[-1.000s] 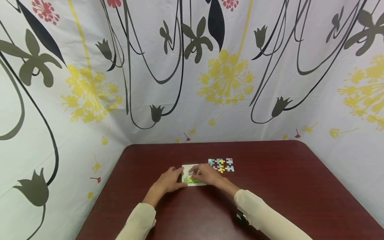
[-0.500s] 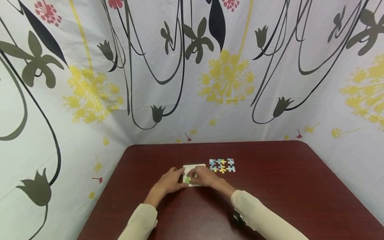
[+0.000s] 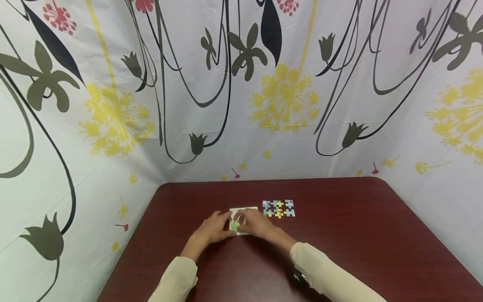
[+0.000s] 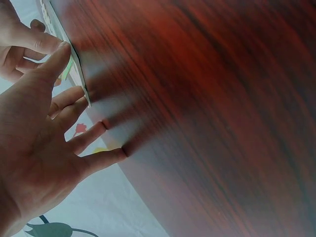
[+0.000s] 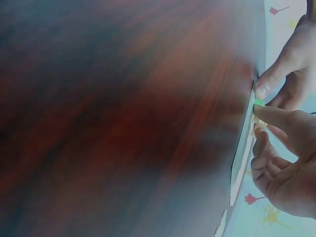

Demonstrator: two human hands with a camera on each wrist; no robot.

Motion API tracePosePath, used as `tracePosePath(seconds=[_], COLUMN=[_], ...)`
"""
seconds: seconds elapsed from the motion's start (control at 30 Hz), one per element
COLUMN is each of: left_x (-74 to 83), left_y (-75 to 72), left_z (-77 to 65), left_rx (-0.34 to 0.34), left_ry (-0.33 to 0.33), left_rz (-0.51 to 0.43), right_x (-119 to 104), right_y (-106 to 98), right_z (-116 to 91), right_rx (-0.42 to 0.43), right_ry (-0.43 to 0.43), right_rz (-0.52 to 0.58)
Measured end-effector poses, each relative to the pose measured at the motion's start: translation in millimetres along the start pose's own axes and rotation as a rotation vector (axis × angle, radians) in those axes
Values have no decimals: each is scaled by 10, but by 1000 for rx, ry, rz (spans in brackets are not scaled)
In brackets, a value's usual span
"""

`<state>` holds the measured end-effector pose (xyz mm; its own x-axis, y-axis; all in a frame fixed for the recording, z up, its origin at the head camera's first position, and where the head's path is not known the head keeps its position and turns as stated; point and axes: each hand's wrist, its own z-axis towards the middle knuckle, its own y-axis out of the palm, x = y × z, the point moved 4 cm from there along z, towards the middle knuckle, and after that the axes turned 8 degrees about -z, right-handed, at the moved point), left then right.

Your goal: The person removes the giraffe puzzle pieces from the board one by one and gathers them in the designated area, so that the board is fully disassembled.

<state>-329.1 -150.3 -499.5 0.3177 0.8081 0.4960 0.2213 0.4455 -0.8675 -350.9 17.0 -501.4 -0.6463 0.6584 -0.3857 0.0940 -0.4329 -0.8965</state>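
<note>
A small white puzzle tray lies on the dark red-brown table. My left hand grips its left side, thumb at the near edge and fingers toward the far corner; in the left wrist view, the ring and little fingers reach down to the tabletop. My right hand is over the tray, its thumb and fingers pinching at a puzzle piece, mostly hidden, in the near left part. Green puzzle pieces show beside those fingertips. In the right wrist view, my right thumb touches a green piece close to my left thumb.
Two rows of loose blue and yellow puzzle pieces lie just right of the tray. Behind the table hangs a white cloth printed with flowers. A dark device sits under my right sleeve.
My right hand has moved down and slightly left onto the near left part of the tray, covering more of the green pieces. The left hand keeps its hold on the tray.
</note>
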Motion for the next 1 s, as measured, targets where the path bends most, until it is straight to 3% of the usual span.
tracePosePath(seconds=[0.5,0.8,1.0], left_x=[-5,3,12], left_y=[10,4,-1], left_z=[11,-4,-15], left_rx=[-14,-6,-14], left_ry=[-18,7,4], left_rz=[-5,-2,-9], right_x=[-5,5,55], right_y=[-10,-36,-98], right_z=[-51,-85,-128], right_rx=[23,32,42], right_ry=[1,-15,-8], right_rz=[70,124,113])
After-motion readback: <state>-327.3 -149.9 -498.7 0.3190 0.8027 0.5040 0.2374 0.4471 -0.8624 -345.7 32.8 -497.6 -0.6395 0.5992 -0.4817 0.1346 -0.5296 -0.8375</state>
